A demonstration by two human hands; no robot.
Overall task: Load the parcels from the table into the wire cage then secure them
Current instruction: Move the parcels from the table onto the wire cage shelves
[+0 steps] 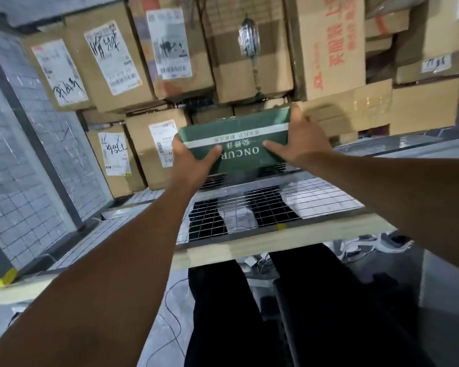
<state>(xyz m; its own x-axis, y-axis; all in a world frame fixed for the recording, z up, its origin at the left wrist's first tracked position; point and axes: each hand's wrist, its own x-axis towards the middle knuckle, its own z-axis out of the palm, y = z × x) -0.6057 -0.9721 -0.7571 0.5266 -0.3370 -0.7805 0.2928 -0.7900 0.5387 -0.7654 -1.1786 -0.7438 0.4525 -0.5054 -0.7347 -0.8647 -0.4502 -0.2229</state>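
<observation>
We reach both bare arms forward over the front edge of the wire cage (249, 207), holding a flat green box (239, 144) between our hands. Our left hand (194, 157) clamps the box's left end, thumb pressed across its top face and fingers curled underneath out of sight. Our right hand (300, 144) grips the right end, thumb laid flat on the top face and fingers wrapped over the far corner. The box is smooth printed card, rectangular and shallow, with a pale stripe running along its length and white lettering that reads upside down from where we stand. It sits level in the air above the cage's open grid, just in front of the stacked parcels and clear of the mesh beneath it. The cage is thin steel wire welded in small squares, with a wooden rail (263, 245) capping its near edge and a strip of yellow tape (6, 278) at the left corner. A mesh side panel (37, 154) rises at the left. Beyond the green box, brown cardboard cartons (149, 62) fill the back of the cage in tight rows, their faces matt and creased, several carrying white shipping labels (112, 59) with black handwriting. One carton at the right bears red printed characters (334, 41). Below the rail we see dark trouser legs (289, 300) and a grey floor.
</observation>
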